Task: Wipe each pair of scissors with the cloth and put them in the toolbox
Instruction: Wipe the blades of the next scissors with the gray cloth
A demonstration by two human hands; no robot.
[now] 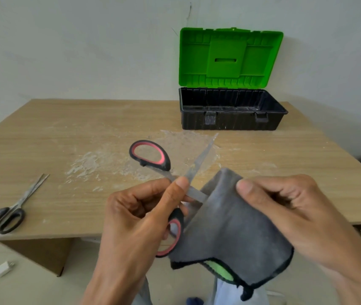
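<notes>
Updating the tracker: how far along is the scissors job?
Done: nothing yet; no scissors visible in the open toolbox. In hand: left hand holds the red-handled scissors open, right hand holds the cloth against one blade. Left: stow this pair, then wipe and stow the black scissors on the table.

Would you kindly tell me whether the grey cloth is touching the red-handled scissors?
Touching. The head view shows one blade of the red-handled scissors running into a fold of the grey cloth, which the right hand pinches.

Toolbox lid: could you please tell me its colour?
The lid is bright green; head view shows it best.
</notes>
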